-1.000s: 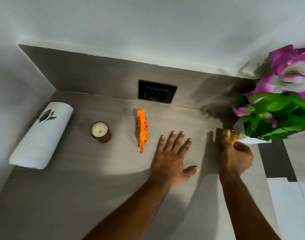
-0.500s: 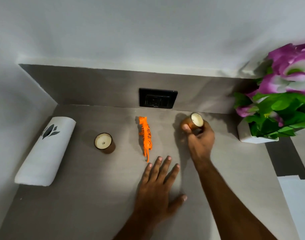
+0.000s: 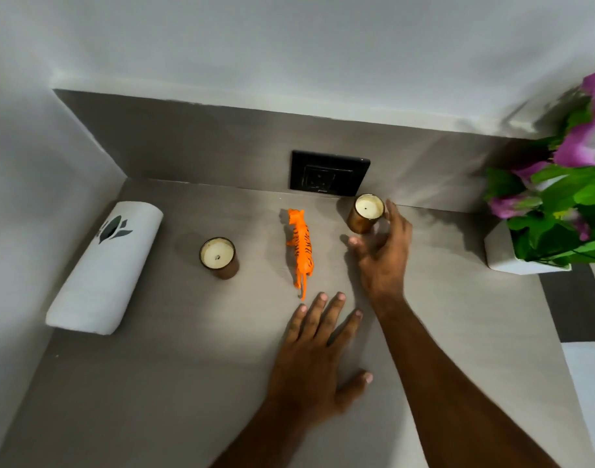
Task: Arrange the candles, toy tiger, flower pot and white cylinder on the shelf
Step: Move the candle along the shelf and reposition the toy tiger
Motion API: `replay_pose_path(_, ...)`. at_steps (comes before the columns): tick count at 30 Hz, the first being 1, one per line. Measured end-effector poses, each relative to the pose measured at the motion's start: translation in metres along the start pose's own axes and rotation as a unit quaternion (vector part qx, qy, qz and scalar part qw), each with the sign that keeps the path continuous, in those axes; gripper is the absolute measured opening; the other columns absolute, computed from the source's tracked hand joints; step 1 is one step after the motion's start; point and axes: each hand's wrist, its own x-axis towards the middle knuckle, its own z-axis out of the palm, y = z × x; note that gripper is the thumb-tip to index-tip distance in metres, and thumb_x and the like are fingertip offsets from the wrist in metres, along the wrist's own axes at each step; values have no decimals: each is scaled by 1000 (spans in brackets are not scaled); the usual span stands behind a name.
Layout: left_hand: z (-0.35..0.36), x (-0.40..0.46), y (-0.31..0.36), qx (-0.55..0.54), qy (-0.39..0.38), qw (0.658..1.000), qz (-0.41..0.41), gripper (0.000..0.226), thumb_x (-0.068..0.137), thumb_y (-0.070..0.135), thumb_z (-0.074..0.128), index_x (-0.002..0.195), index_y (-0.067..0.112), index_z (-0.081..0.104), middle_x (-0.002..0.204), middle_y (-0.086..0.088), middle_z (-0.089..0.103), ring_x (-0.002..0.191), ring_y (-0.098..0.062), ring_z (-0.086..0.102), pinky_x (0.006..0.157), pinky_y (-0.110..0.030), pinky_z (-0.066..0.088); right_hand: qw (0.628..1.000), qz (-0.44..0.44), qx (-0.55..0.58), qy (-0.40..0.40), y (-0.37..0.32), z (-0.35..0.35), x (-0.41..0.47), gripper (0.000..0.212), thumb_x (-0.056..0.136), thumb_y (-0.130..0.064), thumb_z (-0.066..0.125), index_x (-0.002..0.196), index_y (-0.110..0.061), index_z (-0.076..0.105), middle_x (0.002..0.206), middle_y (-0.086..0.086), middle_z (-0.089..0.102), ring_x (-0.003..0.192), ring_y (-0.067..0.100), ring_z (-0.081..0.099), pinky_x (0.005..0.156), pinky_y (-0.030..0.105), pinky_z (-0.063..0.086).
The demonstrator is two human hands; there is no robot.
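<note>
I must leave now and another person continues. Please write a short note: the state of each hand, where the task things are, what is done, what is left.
Left hand: flat on the shelf, holds nothing.
Right hand: open, fingers spread beside the right candle; whether a finger touches it cannot be told.
Right candle stands upright below the wall socket. Left candle upright, toy tiger between the two. White cylinder lies on its side at the left wall. Flower pot at far right.
Done: all things are on the shelf.
Left: possibly stand the cylinder up, final spacing.
</note>
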Motion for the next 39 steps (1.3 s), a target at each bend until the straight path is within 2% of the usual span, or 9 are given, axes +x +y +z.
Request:
replay_pose_path(4, 2, -1, 2, 11, 2, 1000, 2, 81, 90, 75, 44, 155, 27, 41, 172, -6, 28, 162, -28, 14, 127, -50, 9, 984, -166, -27, -51, 5, -20, -61, 68, 73, 17, 55, 131, -15, 64, 138, 8, 48, 128, 14, 49, 106, 47, 51)
replay_pose_path(6, 1, 0, 3, 16, 3, 1000, 1, 80, 91, 74, 44, 153, 23, 44, 167, -9, 38, 160, -30, 19, 126, -49, 8, 947, -278, -105, -122, -7, -18, -62, 71, 66, 12, 62, 130, -17, 66, 139, 8, 52, 125, 24, 48, 96, 46, 52)
replay_pose_path(9, 0, 1, 2, 8, 9, 1000, 4, 85, 90, 73, 45, 159, 27, 26, 170, -10, 31, 160, -31, 18, 125, -49, 5, 860, -408, -248, -179, -35, -7, -26, 76, 61, 11, 66, 131, -18, 67, 145, 7, 62, 120, 36, 48, 84, 47, 49)
replay_pose_path(13, 2, 0, 3, -6, 9, 1000, 7, 89, 91, 72, 44, 164, 34, 12, 176, -3, 9, 163, -27, 4, 126, -48, 0, 781, -460, -322, -273, -56, 6, 6, 68, 69, 10, 72, 130, -20, 71, 147, 3, 63, 106, 47, 57, 72, 53, 52)
replay_pose_path(18, 3, 0, 3, 1, 6, 1000, 4, 88, 91, 72, 43, 164, 33, 12, 177, -2, 7, 163, -26, 3, 127, -47, -1, 748, -488, -352, -281, -60, 7, 11, 42, 86, -14, 81, 125, -26, 74, 130, -4, 71, 103, 40, 55, 76, 48, 42)
replay_pose_path(22, 3, 1, 4, -5, 1, 1000, 2, 88, 91, 73, 43, 164, 33, 13, 176, -3, 8, 163, -26, 3, 128, -47, 0, 765, -438, -408, -239, -63, -9, -5, 33, 94, -39, 70, 126, -32, 73, 116, -8, 73, 107, 33, 51, 84, 48, 38)
replay_pose_path(27, 4, 1, 5, 14, 3, 1000, 7, 83, 90, 72, 47, 159, 27, 33, 168, -5, 37, 159, -30, 23, 126, -51, 11, 807, -364, -406, -225, -41, -56, -37, 28, 99, -41, 62, 109, -19, 77, 95, 3, 70, 94, 32, 57, 76, 39, 34)
replay_pose_path(34, 9, -2, 6, 34, 12, 999, 15, 85, 94, 69, 42, 164, 25, 22, 174, 2, 22, 162, -29, 14, 127, -53, 14, 845, -236, -440, -192, -21, -98, -31, 34, 100, -42, 61, 103, -10, 74, 87, 10, 65, 84, 33, 61, 68, 35, 36)
replay_pose_path(39, 12, -3, 3, 42, 15, 999, 14, 86, 94, 70, 43, 164, 28, 18, 174, 5, 19, 162, -26, 10, 129, -52, 13, 922, -63, -372, -92, -14, -112, 2, 46, 100, -50, 60, 84, -12, 79, 75, 16, 68, 76, 43, 65, 63, 36, 38)
